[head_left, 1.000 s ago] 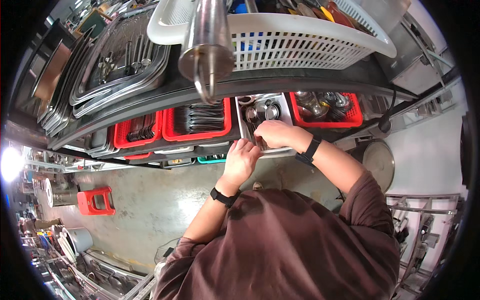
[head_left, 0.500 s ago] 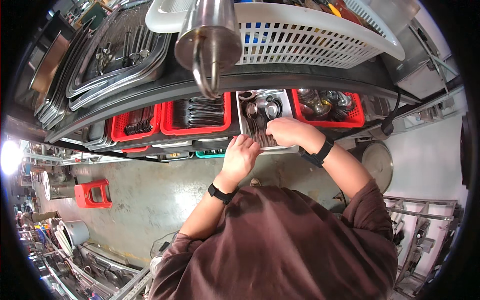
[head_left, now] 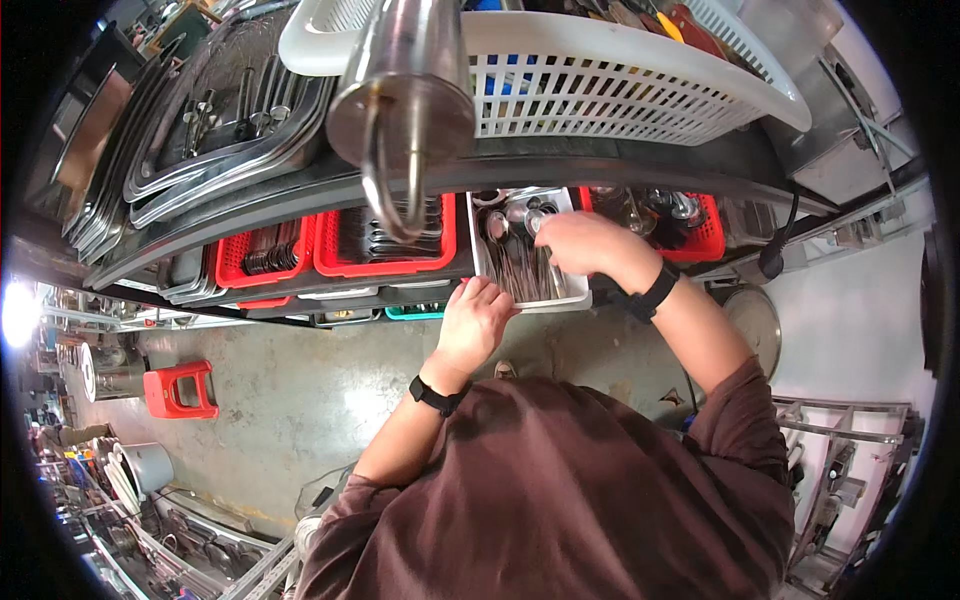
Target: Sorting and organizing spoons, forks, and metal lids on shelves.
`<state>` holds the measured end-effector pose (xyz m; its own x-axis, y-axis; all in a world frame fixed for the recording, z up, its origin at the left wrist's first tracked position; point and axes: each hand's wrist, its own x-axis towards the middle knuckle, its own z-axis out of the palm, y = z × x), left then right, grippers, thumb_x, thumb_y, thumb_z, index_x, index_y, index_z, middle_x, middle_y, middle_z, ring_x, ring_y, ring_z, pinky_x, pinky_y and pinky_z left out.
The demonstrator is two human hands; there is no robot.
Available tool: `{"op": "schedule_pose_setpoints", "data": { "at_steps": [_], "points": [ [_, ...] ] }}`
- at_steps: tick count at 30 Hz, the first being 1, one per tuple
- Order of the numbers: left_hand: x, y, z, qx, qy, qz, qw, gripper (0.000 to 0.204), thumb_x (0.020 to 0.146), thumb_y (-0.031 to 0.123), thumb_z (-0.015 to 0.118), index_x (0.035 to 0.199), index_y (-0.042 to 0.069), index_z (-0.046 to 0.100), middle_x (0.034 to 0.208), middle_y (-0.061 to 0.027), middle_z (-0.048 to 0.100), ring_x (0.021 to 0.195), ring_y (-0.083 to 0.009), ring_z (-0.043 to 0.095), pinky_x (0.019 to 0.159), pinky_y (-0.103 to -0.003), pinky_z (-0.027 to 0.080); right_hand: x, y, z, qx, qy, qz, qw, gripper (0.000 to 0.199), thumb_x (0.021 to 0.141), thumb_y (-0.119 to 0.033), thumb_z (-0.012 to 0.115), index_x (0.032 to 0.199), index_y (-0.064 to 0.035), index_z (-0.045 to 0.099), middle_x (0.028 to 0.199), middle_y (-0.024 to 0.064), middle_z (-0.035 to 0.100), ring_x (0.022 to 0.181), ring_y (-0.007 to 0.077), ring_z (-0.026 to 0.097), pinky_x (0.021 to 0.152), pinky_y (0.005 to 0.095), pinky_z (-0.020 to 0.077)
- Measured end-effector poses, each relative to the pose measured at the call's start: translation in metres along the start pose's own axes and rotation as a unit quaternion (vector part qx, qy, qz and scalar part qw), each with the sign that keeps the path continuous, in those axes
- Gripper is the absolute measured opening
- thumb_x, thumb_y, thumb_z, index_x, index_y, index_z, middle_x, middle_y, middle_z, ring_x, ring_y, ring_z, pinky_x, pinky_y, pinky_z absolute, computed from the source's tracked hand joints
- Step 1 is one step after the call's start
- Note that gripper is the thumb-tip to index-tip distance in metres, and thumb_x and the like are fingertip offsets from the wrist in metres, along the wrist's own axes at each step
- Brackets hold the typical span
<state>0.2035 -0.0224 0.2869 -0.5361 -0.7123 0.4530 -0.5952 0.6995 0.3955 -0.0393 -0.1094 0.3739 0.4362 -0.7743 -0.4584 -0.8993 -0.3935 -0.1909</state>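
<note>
Grip half-curled, contents hidden, the right hand (head_left: 590, 245) has moved up-frame, uncovering more spoons (head_left: 515, 266) in the upper-centre white tray (head_left: 560, 304); left hand (head_left: 475, 322) curls at its rim.

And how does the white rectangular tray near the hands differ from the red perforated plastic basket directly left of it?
The white rectangular tray looks narrower from side to side than the red perforated plastic basket. In the tray, metal spoons lie with handles toward the person; in the basket, metal utensils lie mostly crosswise. The left hand is at the tray's front edge, while no hand is at the basket. Both are open-topped.
</note>
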Motion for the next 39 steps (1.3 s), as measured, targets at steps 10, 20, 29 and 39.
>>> {"op": "schedule_pose_setpoints", "data": {
  "at_steps": [10,20,29,39],
  "points": [
    [-0.003,-0.001,0.005,0.007,0.006,-0.008,1.000,0.017,0.089,0.023,0.082,0.092,0.012,0.069,0.099,-0.0043,0.070,0.113,-0.0285,0.064,0.094,-0.044,0.053,0.096,0.051,-0.022,0.053,0.129,0.038,0.989,0.023,0.093,-0.015,0.076,0.112,-0.0016,0.076,0.112,0.0235,0.074,0.104,0.0447,0.073,0.091,0.0544,0.0590],
    [-0.006,-0.002,0.006,0.004,0.004,-0.011,1.000,0.015,0.091,0.024,0.079,0.092,0.012,0.069,0.099,-0.0058,0.068,0.115,-0.0287,0.063,0.096,-0.044,0.052,0.110,0.057,-0.003,0.030,0.160,0.032,0.986,0.022,0.094,-0.020,0.077,0.107,-0.0020,0.077,0.108,0.0210,0.075,0.098,0.0434,0.075,0.086,0.0543,0.0598],
    [-0.006,0.000,0.009,0.004,0.024,-0.018,1.000,0.014,0.091,0.023,0.080,0.092,0.012,0.070,0.099,-0.0046,0.070,0.114,-0.0284,0.064,0.094,-0.044,0.053,0.096,0.044,-0.005,0.018,0.195,0.007,0.981,0.023,0.095,-0.024,0.077,0.103,-0.0024,0.077,0.104,0.0187,0.076,0.094,0.0422,0.076,0.082,0.0543,0.0604],
    [0.017,-0.009,0.009,0.022,0.029,-0.028,0.999,0.014,0.087,0.019,0.082,0.089,0.013,0.070,0.091,-0.0043,0.065,0.105,-0.0294,0.065,0.083,-0.045,0.055,-0.072,-0.036,0.043,0.039,0.270,-0.015,0.962,0.024,0.094,-0.026,0.081,0.102,-0.0047,0.072,0.098,0.0123,0.069,0.089,0.0371,0.075,0.077,0.0501,0.0613]
  ]
}}
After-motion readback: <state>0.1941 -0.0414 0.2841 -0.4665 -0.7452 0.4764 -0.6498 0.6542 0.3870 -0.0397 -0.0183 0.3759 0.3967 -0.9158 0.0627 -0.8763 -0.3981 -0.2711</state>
